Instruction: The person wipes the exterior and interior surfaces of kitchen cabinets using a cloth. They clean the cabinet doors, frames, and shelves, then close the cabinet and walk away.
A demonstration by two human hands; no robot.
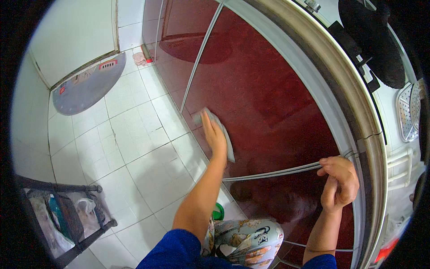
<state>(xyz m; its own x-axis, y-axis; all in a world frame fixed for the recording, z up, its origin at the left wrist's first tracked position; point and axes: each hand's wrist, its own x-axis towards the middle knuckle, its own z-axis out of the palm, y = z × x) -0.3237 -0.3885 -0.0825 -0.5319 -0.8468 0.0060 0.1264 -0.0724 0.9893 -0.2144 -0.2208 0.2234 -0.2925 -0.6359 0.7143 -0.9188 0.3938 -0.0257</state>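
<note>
My left hand (215,136) presses a grey cloth (228,143) flat against the lower part of a glossy dark red cabinet door (268,87). Part of the cloth lies under the palm and part sticks out to its right; the fingertips are somewhat blurred. My right hand (339,181) rests with curled fingers at the upper end of the metal edge strip (275,172) between two doors, near the grey strip beneath the countertop. I see no loose object in it. A small green item (218,212) shows beside my knee, partly hidden.
White floor tiles (141,124) lie left of the cabinet. A grey half-round mat (90,84) lies by a door (74,37). A black rack (74,218) with bags stands lower left. On the counter at right are a black pan-like thing (376,43) and a perforated metal tray (408,112).
</note>
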